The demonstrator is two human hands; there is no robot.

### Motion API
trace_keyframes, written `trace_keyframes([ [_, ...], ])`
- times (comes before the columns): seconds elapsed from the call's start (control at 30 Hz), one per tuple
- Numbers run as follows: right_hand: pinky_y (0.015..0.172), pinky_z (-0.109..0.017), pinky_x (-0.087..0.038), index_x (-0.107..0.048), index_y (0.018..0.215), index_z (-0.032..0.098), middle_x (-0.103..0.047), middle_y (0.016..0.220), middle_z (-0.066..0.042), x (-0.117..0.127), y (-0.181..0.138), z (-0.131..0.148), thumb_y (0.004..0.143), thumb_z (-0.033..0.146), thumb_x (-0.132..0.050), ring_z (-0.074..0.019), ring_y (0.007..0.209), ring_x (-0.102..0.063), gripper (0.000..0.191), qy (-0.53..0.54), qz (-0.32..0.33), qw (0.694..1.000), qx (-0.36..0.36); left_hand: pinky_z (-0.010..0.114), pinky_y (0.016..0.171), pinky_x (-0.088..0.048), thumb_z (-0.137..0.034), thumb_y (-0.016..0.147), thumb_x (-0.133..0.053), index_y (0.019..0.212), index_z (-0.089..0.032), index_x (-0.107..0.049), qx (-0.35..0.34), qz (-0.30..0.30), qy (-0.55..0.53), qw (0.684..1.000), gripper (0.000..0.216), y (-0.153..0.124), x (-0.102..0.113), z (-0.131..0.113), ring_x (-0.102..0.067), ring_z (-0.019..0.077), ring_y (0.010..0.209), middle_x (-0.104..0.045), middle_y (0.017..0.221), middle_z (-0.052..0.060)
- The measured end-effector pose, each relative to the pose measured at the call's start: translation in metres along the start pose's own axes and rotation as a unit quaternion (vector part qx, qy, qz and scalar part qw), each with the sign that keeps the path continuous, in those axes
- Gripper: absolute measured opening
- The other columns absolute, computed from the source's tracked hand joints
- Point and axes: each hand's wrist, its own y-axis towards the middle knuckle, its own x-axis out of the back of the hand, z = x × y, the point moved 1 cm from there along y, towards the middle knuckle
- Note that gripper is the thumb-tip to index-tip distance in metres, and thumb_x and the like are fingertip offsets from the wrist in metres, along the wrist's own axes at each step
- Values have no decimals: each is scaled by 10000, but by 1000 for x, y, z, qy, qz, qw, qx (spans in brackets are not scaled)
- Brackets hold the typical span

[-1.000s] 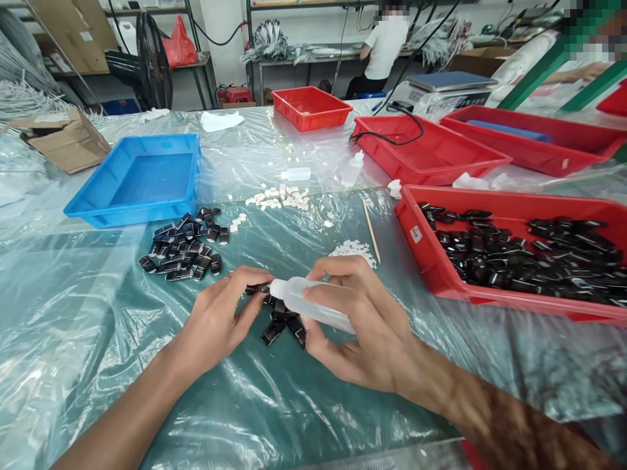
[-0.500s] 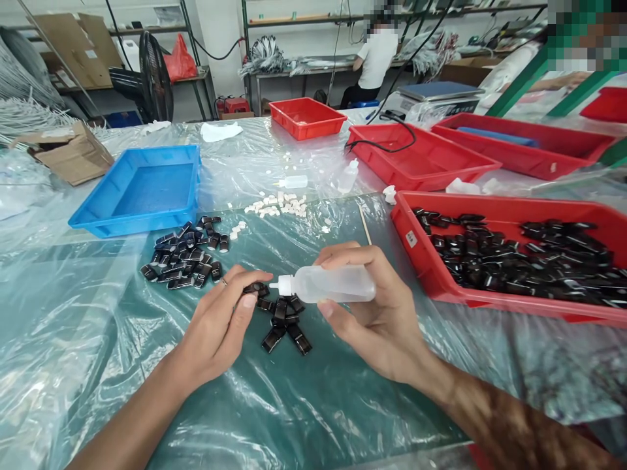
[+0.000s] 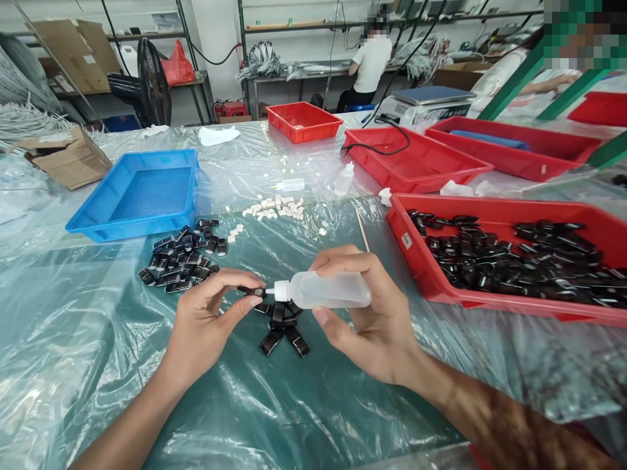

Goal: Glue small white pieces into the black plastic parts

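Observation:
My right hand (image 3: 372,320) grips a clear squeeze bottle (image 3: 328,290), held level with its white nozzle pointing left. The nozzle tip touches a small black part (image 3: 252,291) pinched between the thumb and fingers of my left hand (image 3: 208,316). Just under the bottle, a few more black parts (image 3: 281,329) lie on the green mat. A larger heap of black parts (image 3: 181,258) sits to the upper left of my left hand. A red tray (image 3: 416,254) on the right holds many of the same black parts.
A blue tray (image 3: 137,196) stands at the left, with more red trays (image 3: 416,160) and a scale behind. Small white pieces (image 3: 274,209), two more bottles (image 3: 291,185) and a thin stick (image 3: 361,228) lie mid-table. Plastic sheeting covers the table. Another person sits at a far bench.
My right hand swung the bottle from a tilt to level, nozzle now meeting the black part. My left hand lifted that part slightly off the small pile.

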Motion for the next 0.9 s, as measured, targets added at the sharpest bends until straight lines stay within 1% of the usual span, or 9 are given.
trace_keyframes([
  [0.13, 734, -341, -598, -601, 1272, 380, -701, 1176, -15, 0, 0, 3, 945, 190, -753, -211, 977, -707, 408, -28, 14, 999, 21, 335, 892, -752, -255, 1017, -899, 1106, -372, -898, -19, 10, -20, 1000, 147, -1, -3, -1, -852, 202, 983, -896, 1065, -5],
  [0.27, 681, -373, -663, -594, 1290, 366, -719, 1118, -34, -2, 3, 6, 946, 200, -727, -238, 961, -744, 405, -81, 15, 993, 83, 323, 863, -747, -236, 1027, -888, 1107, -340, -881, -50, 13, -17, 999, 131, -1, -4, -1, -837, 205, 993, -869, 1086, 30],
  [0.33, 630, -378, -683, -600, 1310, 347, -714, 1118, -60, -3, 2, 7, 931, 193, -731, -244, 927, -757, 429, -125, 9, 983, 133, 309, 845, -737, -221, 1039, -872, 1127, -337, -867, -66, 17, -5, 998, 145, -1, -3, -1, -831, 196, 984, -860, 1087, 30],
  [0.43, 559, -357, -687, -631, 1282, 300, -717, 1129, -109, -3, -1, 8, 910, 184, -735, -253, 914, -775, 403, -203, 8, 956, 212, 288, 834, -718, -209, 1055, -851, 1140, -335, -848, -89, 22, 9, 996, 152, -1, -2, 0, -829, 186, 985, -854, 1084, 24],
  [0.5, 547, -349, -699, -641, 1249, 287, -723, 1129, -124, -2, -3, 8, 910, 170, -722, -252, 920, -779, 368, -239, 13, 941, 239, 284, 834, -707, -218, 1060, -848, 1128, -330, -842, -100, 20, 17, 995, 131, -1, -2, 1, -830, 185, 988, -851, 1075, 25],
  [0.63, 558, -345, -723, -640, 1228, 265, -727, 1107, -132, 0, -4, 10, 918, 150, -715, -247, 937, -787, 339, -261, 27, 932, 249, 281, 848, -695, -205, 1061, -844, 1121, -321, -837, -112, 24, 38, 993, 130, -1, -2, 2, -829, 182, 985, -859, 1068, 23],
  [0.77, 520, -318, -686, -640, 1215, 248, -731, 1090, -142, -1, -2, 10, 917, 157, -710, -227, 879, -764, 318, -262, 20, 931, 254, 287, 836, -698, -206, 1068, -838, 1140, -311, -833, -116, 28, 52, 992, 128, -1, -2, 2, -832, 187, 999, -864, 1084, 28],
  [0.9, 514, -281, -659, -627, 1215, 246, -710, 1082, -135, -2, 0, 12, 922, 156, -691, -204, 879, -739, 313, -253, 22, 936, 244, 301, 828, -703, -188, 1079, -816, 1149, -294, -817, -137, 27, 68, 988, 126, -2, -2, 3, -838, 197, 1008, -869, 1086, 39],
])
